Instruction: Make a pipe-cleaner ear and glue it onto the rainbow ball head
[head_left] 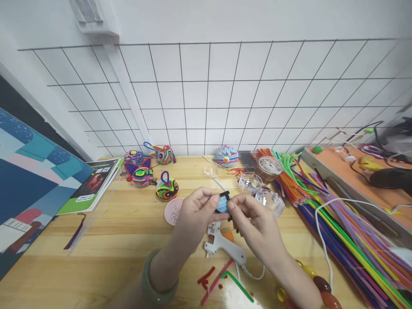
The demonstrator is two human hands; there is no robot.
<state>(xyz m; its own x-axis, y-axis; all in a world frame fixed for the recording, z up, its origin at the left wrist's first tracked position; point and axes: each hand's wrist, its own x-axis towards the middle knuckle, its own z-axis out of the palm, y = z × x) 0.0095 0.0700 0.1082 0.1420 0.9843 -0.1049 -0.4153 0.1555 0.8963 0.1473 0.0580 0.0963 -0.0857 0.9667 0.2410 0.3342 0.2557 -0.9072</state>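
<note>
Wooden table [106, 240], wire grid [207, 80] on white wall; left hand [195, 214], right hand [257, 225] fingers pinch blue coil [222, 205].

No text, number or brand can be read for certain. A white label [84, 198] and a square code-like mark [103, 170] are printed on the cover of the booklet [107, 178] at the left of the table, but the print is too small to be made out. A blurred patch [247, 161] near the wall cannot be read either.
</note>
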